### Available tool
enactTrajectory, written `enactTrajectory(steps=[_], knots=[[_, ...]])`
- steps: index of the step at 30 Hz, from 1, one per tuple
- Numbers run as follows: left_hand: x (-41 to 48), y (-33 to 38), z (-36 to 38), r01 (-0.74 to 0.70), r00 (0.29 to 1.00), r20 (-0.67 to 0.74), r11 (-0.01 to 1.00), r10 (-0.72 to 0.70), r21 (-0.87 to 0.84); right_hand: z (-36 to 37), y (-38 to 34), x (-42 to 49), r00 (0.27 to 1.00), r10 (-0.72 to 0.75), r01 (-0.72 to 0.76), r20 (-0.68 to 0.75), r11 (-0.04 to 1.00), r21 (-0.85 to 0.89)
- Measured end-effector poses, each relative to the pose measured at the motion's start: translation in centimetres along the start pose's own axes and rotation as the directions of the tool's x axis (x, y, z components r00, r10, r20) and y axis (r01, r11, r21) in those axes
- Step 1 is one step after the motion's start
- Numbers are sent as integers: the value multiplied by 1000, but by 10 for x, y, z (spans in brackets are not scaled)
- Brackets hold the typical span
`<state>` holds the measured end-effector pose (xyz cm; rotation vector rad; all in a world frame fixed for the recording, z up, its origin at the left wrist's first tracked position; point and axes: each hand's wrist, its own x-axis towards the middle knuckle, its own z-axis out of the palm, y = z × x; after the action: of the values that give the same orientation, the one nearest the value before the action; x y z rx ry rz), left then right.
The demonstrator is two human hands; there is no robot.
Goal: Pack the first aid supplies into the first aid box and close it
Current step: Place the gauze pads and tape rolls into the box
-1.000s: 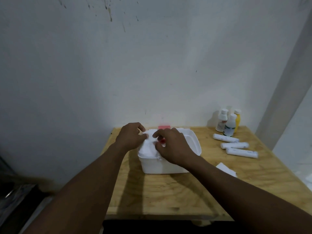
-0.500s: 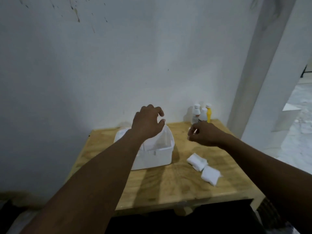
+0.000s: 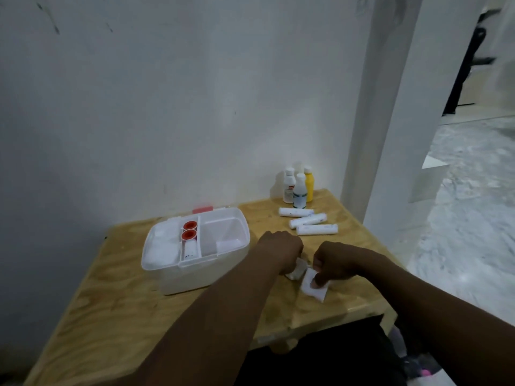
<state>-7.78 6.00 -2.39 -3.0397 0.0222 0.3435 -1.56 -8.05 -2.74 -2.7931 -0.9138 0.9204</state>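
White pads at the box's (image 3: 195, 263) 4 o'clock: your hands have left it, left hand (image 3: 280, 247) gripping one pad (image 3: 296, 271), right hand (image 3: 338, 261) pinching another (image 3: 313, 288), next to pack.

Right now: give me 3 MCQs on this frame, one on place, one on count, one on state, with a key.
1. Where do the bottles stand?
A. far right corner of the table, by the wall
B. inside the box
C. on the floor

2. How many white rolls lie loose behind the hands?
A. one
B. three
C. five

3. What state is the first aid box in?
A. closed and latched
B. open, with items in its tray
C. tipped on its side

Key:
1 A, they cluster at the far right corner against the wall.
2 B, three lie side by side.
3 B, two red caps and white items show in the open top.
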Motion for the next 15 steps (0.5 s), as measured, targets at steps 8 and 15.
enactTrajectory(steps=[8, 15], knots=[[11, -9, -30, -11, 987, -157, 975, -24, -221, -26, 21, -11, 921, -46, 139, -387, 967, 214], [-7, -61, -81, -32, 909, -386, 896, -159, -444, -72, 11, -23, 764, 13, 311, -645, 868, 387]])
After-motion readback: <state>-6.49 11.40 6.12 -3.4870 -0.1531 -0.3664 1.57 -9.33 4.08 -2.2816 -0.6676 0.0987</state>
